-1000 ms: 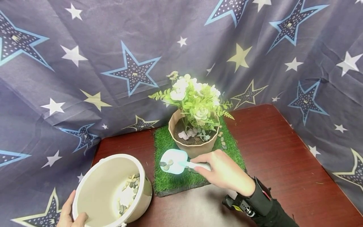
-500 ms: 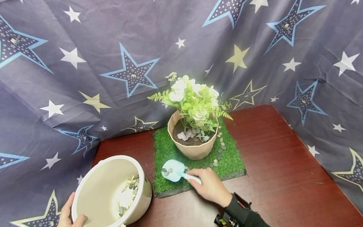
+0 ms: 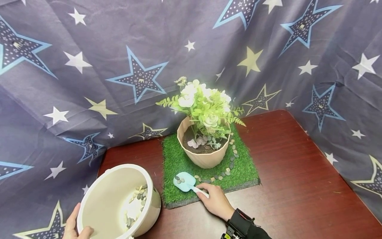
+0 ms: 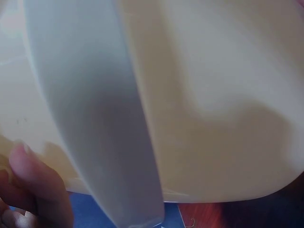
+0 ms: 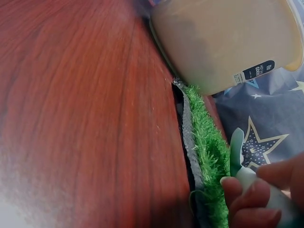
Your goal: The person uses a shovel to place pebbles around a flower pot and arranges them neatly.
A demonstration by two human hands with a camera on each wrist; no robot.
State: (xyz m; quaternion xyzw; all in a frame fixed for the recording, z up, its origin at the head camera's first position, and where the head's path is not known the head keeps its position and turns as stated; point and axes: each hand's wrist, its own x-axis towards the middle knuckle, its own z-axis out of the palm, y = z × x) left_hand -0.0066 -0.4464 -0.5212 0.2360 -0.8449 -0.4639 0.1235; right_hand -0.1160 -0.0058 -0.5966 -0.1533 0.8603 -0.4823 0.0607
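My right hand (image 3: 216, 200) grips the white handle of a small light-blue trowel (image 3: 188, 186). A few grey pebbles (image 3: 179, 180) lie on its blade, which is low over the front left of the artificial grass mat (image 3: 171, 196). In the right wrist view, fingers curl round the trowel (image 5: 236, 149) beside the mat's edge. My left hand (image 3: 76, 224) holds the rim of a tilted cream bucket (image 3: 101, 196), thumb inside and fingers outside. More pebbles (image 3: 138, 194) lie within the bucket. The left wrist view shows the bucket (image 4: 223, 156) close up, with part of the hand.
A beige pot (image 3: 206, 159) with white flowers and ferns (image 3: 206, 103) stands on the mat. A curved row of pebbles (image 3: 231, 165) runs round its right and front. The reddish-brown table (image 3: 292, 172) meets a star-patterned cloth (image 3: 191, 26) at back and sides.
The right hand and trowel have moved toward the front of the mat, with pebbles still on the blade. The front pebble row has come into view. Left hand and bucket hardly moved.
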